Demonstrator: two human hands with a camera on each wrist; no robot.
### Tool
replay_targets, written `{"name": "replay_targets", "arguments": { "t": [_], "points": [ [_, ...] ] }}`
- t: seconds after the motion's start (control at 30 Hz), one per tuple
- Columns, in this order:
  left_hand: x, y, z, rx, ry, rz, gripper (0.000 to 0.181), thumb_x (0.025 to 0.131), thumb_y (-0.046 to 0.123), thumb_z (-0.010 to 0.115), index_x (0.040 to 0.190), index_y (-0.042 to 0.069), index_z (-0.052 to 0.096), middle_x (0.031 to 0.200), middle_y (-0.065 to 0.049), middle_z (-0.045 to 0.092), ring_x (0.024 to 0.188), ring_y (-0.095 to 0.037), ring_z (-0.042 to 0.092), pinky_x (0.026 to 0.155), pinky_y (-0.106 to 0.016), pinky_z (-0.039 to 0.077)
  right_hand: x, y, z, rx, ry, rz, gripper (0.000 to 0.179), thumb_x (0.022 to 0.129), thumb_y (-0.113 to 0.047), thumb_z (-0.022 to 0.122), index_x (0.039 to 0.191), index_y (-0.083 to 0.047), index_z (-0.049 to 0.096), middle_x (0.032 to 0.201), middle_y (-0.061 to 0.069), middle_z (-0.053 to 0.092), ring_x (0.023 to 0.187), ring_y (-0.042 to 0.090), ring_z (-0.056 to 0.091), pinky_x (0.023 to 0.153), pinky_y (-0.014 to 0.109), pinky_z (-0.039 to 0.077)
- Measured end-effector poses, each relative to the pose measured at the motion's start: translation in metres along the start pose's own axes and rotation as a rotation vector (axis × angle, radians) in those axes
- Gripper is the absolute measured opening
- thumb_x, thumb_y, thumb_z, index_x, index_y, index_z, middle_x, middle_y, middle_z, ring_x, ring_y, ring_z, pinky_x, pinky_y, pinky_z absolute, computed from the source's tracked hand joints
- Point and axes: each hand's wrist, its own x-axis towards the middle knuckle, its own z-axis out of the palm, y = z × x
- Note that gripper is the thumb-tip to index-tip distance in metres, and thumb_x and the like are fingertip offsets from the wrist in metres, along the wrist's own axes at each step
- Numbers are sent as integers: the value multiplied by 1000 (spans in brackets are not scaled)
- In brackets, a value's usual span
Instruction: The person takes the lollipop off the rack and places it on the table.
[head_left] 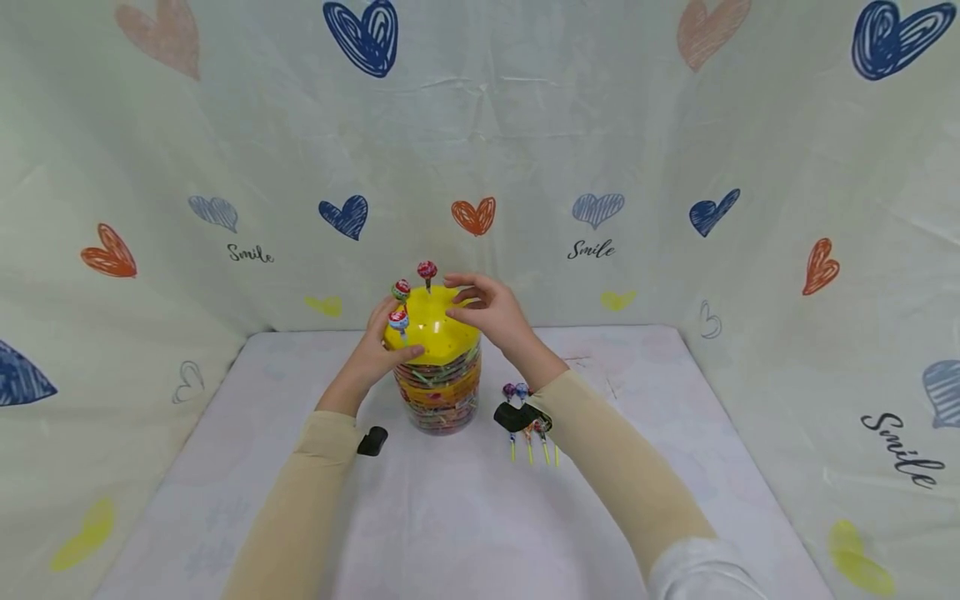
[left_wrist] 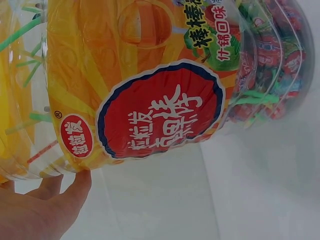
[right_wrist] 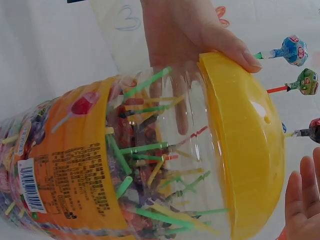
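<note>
A clear plastic lollipop jar (head_left: 438, 392) with a yellow lid (head_left: 442, 329) stands upright on the table, packed with wrapped lollipops. Three lollipops stick up from the lid by their sticks: one blue (right_wrist: 294, 50), one green (right_wrist: 307, 82) and one dark red (head_left: 427, 269). My left hand (head_left: 378, 354) holds the jar at its upper left, the thumb lying on the lid and the fingers reaching round the side. Over the lid's right side hovers my right hand (head_left: 491, 312), fingers loosely bent, nothing visible between them. In the right wrist view only its fingers (right_wrist: 305, 200) show, near the dark red lollipop.
Several loose lollipops (head_left: 531, 442) lie in a row on the table (head_left: 450, 517) right of the jar, partly hidden by the right wrist's black strap (head_left: 517, 417). A cloth backdrop (head_left: 480, 150) printed with hearts rises behind the table.
</note>
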Motion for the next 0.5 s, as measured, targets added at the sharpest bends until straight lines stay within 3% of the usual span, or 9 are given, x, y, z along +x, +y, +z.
{"name": "replay_targets", "arguments": {
  "t": [0.5],
  "points": [
    [-2, 1, -1, -6, -2, -14, 94, 87, 27, 74, 157, 25, 12, 162, 0, -5, 144, -34, 16, 114, -55, 23, 15, -6, 12, -23, -127, -4, 50, 89, -2, 68, 136, -14, 57, 135, 0, 55, 109, 22, 53, 94, 35, 49]
  ]
}}
